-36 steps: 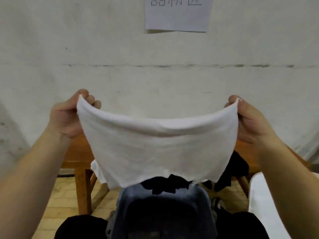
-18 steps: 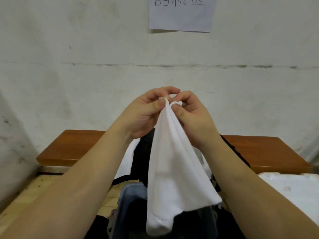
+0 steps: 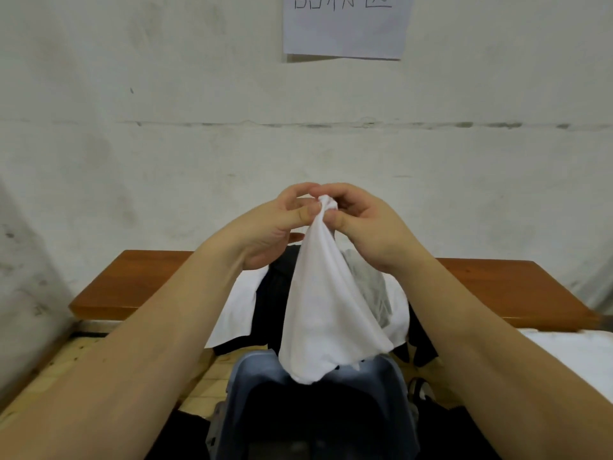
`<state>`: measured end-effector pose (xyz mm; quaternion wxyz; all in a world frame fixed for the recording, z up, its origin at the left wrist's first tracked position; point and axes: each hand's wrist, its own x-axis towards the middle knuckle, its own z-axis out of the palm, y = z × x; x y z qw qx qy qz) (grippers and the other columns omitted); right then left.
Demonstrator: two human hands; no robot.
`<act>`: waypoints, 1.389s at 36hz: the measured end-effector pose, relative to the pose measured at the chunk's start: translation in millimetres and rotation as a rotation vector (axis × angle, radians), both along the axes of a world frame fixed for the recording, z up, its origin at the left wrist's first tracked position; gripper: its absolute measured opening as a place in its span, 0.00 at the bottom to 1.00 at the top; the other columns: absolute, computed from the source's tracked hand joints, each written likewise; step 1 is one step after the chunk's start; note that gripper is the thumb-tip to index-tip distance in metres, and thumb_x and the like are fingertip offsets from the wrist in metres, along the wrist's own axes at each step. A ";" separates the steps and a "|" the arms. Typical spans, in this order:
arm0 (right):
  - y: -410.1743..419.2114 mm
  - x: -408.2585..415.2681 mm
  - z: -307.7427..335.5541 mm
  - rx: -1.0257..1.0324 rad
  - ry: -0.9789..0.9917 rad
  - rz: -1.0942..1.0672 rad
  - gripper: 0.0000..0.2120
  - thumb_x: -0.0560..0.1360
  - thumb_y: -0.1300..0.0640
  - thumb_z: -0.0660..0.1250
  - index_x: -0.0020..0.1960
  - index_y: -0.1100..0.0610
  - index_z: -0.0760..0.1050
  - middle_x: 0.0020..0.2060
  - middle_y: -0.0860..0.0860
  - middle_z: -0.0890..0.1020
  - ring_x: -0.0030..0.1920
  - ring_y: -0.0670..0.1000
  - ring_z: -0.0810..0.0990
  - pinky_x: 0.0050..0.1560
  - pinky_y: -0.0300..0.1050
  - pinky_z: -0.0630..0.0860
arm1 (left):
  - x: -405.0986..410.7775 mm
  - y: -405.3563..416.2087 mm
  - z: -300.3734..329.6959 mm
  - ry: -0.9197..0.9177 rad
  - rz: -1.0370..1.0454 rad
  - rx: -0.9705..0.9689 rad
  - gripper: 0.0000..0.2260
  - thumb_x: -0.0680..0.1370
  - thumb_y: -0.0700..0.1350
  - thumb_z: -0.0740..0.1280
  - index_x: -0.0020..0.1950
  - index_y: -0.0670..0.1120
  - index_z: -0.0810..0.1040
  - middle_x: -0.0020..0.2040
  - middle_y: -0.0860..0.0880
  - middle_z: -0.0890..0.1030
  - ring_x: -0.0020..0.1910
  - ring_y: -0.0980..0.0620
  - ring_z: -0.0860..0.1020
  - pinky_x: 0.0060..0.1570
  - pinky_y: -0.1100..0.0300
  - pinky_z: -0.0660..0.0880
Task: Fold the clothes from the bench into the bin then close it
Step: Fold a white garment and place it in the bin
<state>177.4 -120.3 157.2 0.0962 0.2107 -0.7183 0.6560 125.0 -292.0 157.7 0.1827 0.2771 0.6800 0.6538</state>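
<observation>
A white garment (image 3: pixel 326 310) hangs folded in half in front of me, its lower tip over the open blue-grey bin (image 3: pixel 252 376). My left hand (image 3: pixel 275 227) and my right hand (image 3: pixel 368 224) meet at its top, and both pinch the gathered corners between thumb and fingers. Behind it, on the wooden bench (image 3: pixel 139 283), lies a pile of clothes: a black piece (image 3: pixel 272 307), a grey piece (image 3: pixel 371 287) and a white piece (image 3: pixel 238 300).
A plaster wall stands right behind the bench, with a paper sign (image 3: pixel 345 28) taped high up. A white surface (image 3: pixel 570 350) lies at the right, in front of the bench. Pale floor tiles (image 3: pixel 66 363) show at the lower left.
One second ago my hands held the white garment spread wide. They came together at the centre, folding it in half, and now stay joined while it hangs narrow.
</observation>
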 end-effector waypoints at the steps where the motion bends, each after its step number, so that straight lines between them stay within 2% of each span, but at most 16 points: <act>1: 1.2 -0.3 0.8 0.026 0.002 -0.023 0.11 0.78 0.68 0.65 0.51 0.53 0.78 0.41 0.39 0.84 0.45 0.39 0.82 0.48 0.31 0.75 | -0.8 -0.3 -0.9 -0.005 0.037 -0.019 0.37 0.70 0.58 0.76 0.74 0.49 0.67 0.62 0.54 0.80 0.64 0.54 0.78 0.67 0.51 0.68; 8: 8.5 -13.2 0.3 0.063 0.059 -0.246 0.06 0.77 0.59 0.70 0.45 0.49 0.77 0.38 0.37 0.81 0.41 0.37 0.79 0.44 0.29 0.73 | 18.7 -0.8 -6.7 0.099 0.484 -0.012 0.12 0.80 0.57 0.65 0.56 0.51 0.78 0.53 0.55 0.82 0.49 0.55 0.80 0.49 0.58 0.72; 11: 13.6 -17.0 2.0 0.083 0.090 -0.327 0.05 0.77 0.55 0.70 0.45 0.46 0.77 0.40 0.37 0.81 0.42 0.38 0.79 0.44 0.30 0.73 | 37.8 0.4 -12.9 0.144 0.570 -0.011 0.21 0.76 0.68 0.59 0.52 0.53 0.77 0.49 0.55 0.82 0.46 0.53 0.80 0.50 0.55 0.75; 14: 14.9 -21.2 4.8 0.103 0.116 -0.375 0.04 0.77 0.54 0.70 0.45 0.46 0.77 0.42 0.40 0.82 0.43 0.40 0.79 0.46 0.35 0.75 | 54.5 1.7 -20.6 0.161 0.486 -0.127 0.33 0.64 0.76 0.59 0.59 0.56 0.73 0.52 0.59 0.79 0.50 0.57 0.80 0.54 0.57 0.75; 17: 12.6 -23.7 8.6 0.134 0.132 -0.416 0.03 0.77 0.53 0.70 0.46 0.47 0.76 0.41 0.40 0.81 0.41 0.38 0.78 0.43 0.31 0.73 | 64.3 13.3 -27.6 0.191 0.443 -0.294 0.45 0.63 0.74 0.68 0.73 0.54 0.62 0.61 0.60 0.73 0.54 0.61 0.76 0.48 0.65 0.71; 21: 10.1 -26.5 12.1 0.186 0.154 -0.476 0.02 0.77 0.52 0.68 0.47 0.47 0.75 0.41 0.40 0.80 0.39 0.37 0.76 0.40 0.29 0.72 | 57.5 26.8 -51.0 0.318 0.482 -0.419 0.52 0.61 0.70 0.73 0.77 0.58 0.52 0.70 0.55 0.67 0.66 0.53 0.71 0.62 0.52 0.73; 24: 13.4 -27.7 14.1 0.210 0.162 -0.504 0.03 0.77 0.52 0.68 0.46 0.46 0.74 0.40 0.40 0.79 0.37 0.35 0.75 0.39 0.27 0.70 | 45.7 28.6 -65.0 0.412 0.538 -0.572 0.39 0.69 0.56 0.71 0.75 0.53 0.56 0.63 0.50 0.72 0.59 0.48 0.75 0.56 0.47 0.76; 26: 20.6 -26.7 15.4 0.217 0.162 -0.521 0.02 0.77 0.51 0.68 0.47 0.47 0.75 0.41 0.39 0.79 0.37 0.35 0.75 0.39 0.27 0.70 | 35.0 22.0 -66.3 0.447 0.594 -0.659 0.20 0.74 0.46 0.67 0.64 0.51 0.66 0.49 0.50 0.76 0.46 0.47 0.76 0.43 0.51 0.74; 28: 32.2 -24.6 16.7 0.237 0.147 -0.536 0.02 0.77 0.51 0.68 0.48 0.47 0.75 0.41 0.40 0.79 0.37 0.36 0.75 0.40 0.28 0.71 | 20.4 10.6 -63.5 0.499 0.651 -0.715 0.05 0.76 0.41 0.63 0.51 0.47 0.71 0.41 0.49 0.75 0.43 0.43 0.75 0.37 0.54 0.65; 32: 59.7 -19.0 15.7 0.312 0.077 -0.503 0.03 0.78 0.50 0.68 0.47 0.46 0.74 0.44 0.43 0.80 0.42 0.43 0.80 0.50 0.41 0.77 | -1.8 -15.0 -49.5 0.401 0.701 -0.588 0.03 0.78 0.43 0.65 0.45 0.47 0.77 0.38 0.49 0.77 0.40 0.46 0.74 0.36 0.56 0.64; 37: 86.6 -12.6 7.6 0.341 -0.021 -0.415 0.04 0.78 0.53 0.69 0.47 0.51 0.74 0.43 0.48 0.80 0.40 0.46 0.81 0.49 0.41 0.79 | -6.4 -33.8 -26.2 0.194 0.653 -0.197 0.03 0.77 0.42 0.69 0.49 0.45 0.82 0.41 0.51 0.81 0.33 0.61 0.77 0.33 0.68 0.72; 39: 93.1 -10.9 6.0 0.389 -0.041 -0.397 0.05 0.78 0.55 0.70 0.47 0.52 0.73 0.41 0.48 0.79 0.38 0.44 0.79 0.44 0.34 0.75 | -8.4 -38.2 -21.4 0.188 0.612 -0.165 0.03 0.78 0.44 0.69 0.48 0.48 0.83 0.41 0.54 0.83 0.32 0.65 0.77 0.30 0.73 0.71; 42: 101.1 -10.2 1.8 0.524 -0.084 -0.368 0.04 0.77 0.54 0.71 0.48 0.49 0.75 0.40 0.46 0.81 0.37 0.40 0.80 0.45 0.34 0.73 | -12.9 -43.7 -15.9 0.205 0.570 -0.160 0.03 0.78 0.46 0.70 0.46 0.51 0.83 0.40 0.59 0.84 0.38 0.64 0.78 0.42 0.66 0.71; 45: 103.0 -9.0 1.7 0.720 -0.108 -0.338 0.06 0.78 0.55 0.69 0.48 0.43 0.77 0.42 0.42 0.82 0.37 0.35 0.79 0.43 0.27 0.71 | -17.4 -47.2 -10.1 0.236 0.528 -0.200 0.03 0.77 0.45 0.71 0.44 0.52 0.83 0.38 0.60 0.83 0.36 0.65 0.77 0.44 0.61 0.69; 48: 101.4 -9.8 4.5 0.966 -0.099 -0.340 0.06 0.80 0.51 0.66 0.46 0.41 0.74 0.43 0.38 0.79 0.46 0.42 0.78 0.49 0.38 0.70 | -19.5 -46.6 -5.8 0.257 0.503 -0.259 0.04 0.76 0.43 0.71 0.42 0.50 0.81 0.36 0.58 0.80 0.33 0.64 0.74 0.43 0.61 0.67; 50: 99.6 -10.0 8.0 0.985 -0.056 -0.370 0.02 0.80 0.50 0.65 0.49 0.44 0.75 0.44 0.38 0.77 0.46 0.47 0.78 0.46 0.37 0.70 | -19.6 -46.9 -0.1 0.278 0.502 -0.272 0.04 0.76 0.43 0.71 0.42 0.49 0.79 0.36 0.57 0.79 0.31 0.64 0.73 0.42 0.61 0.67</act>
